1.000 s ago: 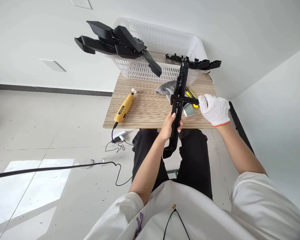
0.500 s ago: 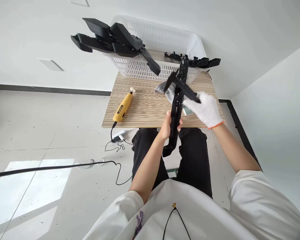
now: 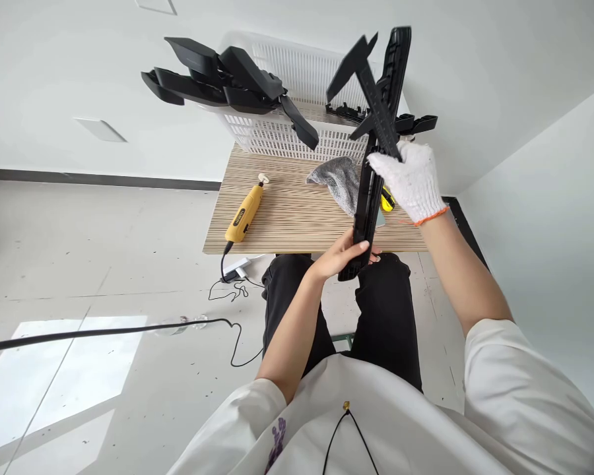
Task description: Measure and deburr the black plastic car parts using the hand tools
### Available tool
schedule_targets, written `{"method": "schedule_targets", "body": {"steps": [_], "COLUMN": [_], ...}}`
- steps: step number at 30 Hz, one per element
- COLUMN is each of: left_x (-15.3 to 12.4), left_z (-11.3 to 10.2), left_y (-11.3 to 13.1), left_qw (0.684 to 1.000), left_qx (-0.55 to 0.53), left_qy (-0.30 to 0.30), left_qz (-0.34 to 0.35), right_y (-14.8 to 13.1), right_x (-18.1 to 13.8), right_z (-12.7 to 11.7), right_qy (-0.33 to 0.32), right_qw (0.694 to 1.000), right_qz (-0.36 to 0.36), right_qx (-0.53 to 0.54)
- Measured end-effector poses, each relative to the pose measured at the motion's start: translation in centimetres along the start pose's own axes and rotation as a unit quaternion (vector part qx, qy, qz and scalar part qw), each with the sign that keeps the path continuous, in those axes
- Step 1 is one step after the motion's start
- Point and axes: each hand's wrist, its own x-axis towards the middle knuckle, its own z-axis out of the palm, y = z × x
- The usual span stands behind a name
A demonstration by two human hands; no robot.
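Observation:
My bare left hand (image 3: 345, 256) grips the lower end of a long black plastic trim part (image 3: 367, 198), which slants up and away over the table. In my right hand (image 3: 410, 177), which wears a white knit glove with an orange cuff, is a black caliper (image 3: 376, 99). Its jaws are spread apart and point to the upper left, in front of the trim part's upper half. Whether the caliper touches the part I cannot tell. Behind the trim part a grey cloth (image 3: 337, 181) lies crumpled on the table.
A yellow rotary tool (image 3: 245, 214) with a cord lies on the left of the wood-grain table (image 3: 287, 227). The white basket (image 3: 277, 138) at the back holds several black plastic parts (image 3: 247, 72). Near my right hand is a yellow-and-black object (image 3: 387, 199). A cable crosses the floor.
The trim part has moved up and right, and its angle has changed. My right hand has raised the caliper, which now points more upward. More of the cloth and the yellow-and-black object show.

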Motion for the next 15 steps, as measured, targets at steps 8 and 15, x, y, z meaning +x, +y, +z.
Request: {"method": "schedule_targets", "body": {"steps": [8, 15], "left_x": [-0.4, 0.1], "left_z": [-0.1, 0.0], "left_y": [0.6, 0.3], "left_qw": [0.997, 0.998], "left_qx": [0.016, 0.017], "left_qy": [-0.055, 0.053], "left_qz": [-0.047, 0.037], "right_y": [0.5, 1.2], "right_x": [1.0, -0.5], "right_z": [-0.8, -1.6], "right_qy": [0.07, 0.114], "right_qw": [0.994, 0.974], "right_qz": [0.0, -0.042], "right_qx": [-0.089, -0.193]}}
